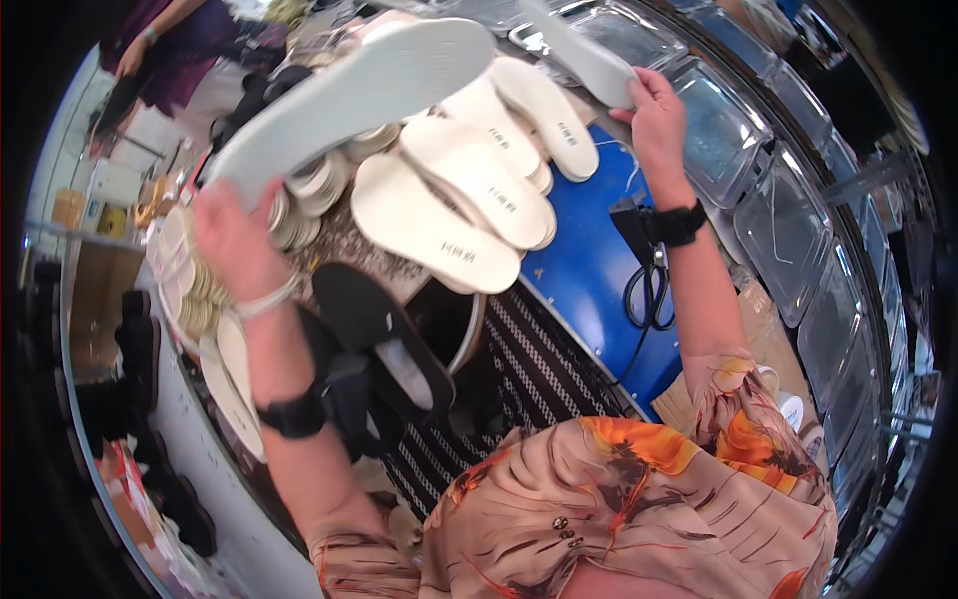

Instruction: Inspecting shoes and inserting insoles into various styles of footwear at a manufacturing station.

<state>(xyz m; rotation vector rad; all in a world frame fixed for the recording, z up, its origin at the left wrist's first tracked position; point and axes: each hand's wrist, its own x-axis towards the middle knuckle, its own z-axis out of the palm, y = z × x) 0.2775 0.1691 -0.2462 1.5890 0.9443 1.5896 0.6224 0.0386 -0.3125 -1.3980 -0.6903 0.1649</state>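
Note:
My left hand (232, 238) is closed on the heel end of a pale grey-white insole (354, 95), raised and tilted across the upper left. Between the fingertips of my right hand (657, 122) is a second pale insole (581, 55), its far end cut off by the picture's top edge. Below and between the two hands lie stacks of cream insoles (434, 222) with dark print on them. A black shoe (384, 339) with a light inside rests near my lap, close to my left forearm.
Black-handled scissors (651, 299) lie on a blue surface (589, 290) by my right wrist. Clear plastic trays (783, 225) line the right side. More insoles (180, 270) are piled at the left, near several dark shoes (140, 344). Another person's arm (150, 40) shows at upper left.

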